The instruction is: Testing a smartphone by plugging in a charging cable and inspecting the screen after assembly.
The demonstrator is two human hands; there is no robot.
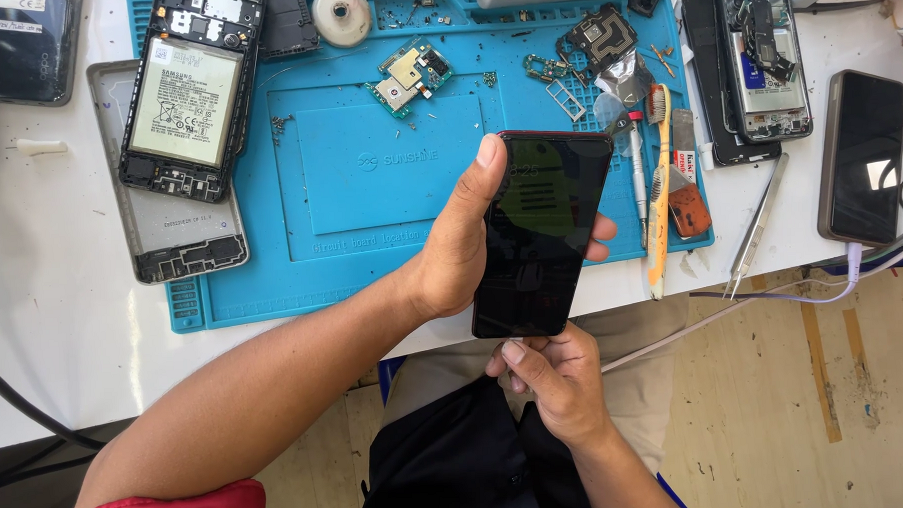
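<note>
Held item: black phone [543, 231], screen up, over the near edge of the worktop [63, 318].
My left hand [461, 249]: grip closed round the phone's left side, thumb along its edge, fingertips showing at 3 o'clock of it.
My right hand [556, 381]: at 6 o'clock of the phone, fingers pinching its bottom edge.
Under the phone: blue repair mat [369, 187].
At 10 o'clock: opened phone with battery showing [188, 93], lying on a grey back shell [171, 234].
At 12 o'clock: small circuit board [410, 75].
At 3 o'clock: yellow toothbrush [660, 197], tweezers [756, 223], another dark phone [861, 158] with cable [773, 298].
Obstructions: none between my hands and the phone.
</note>
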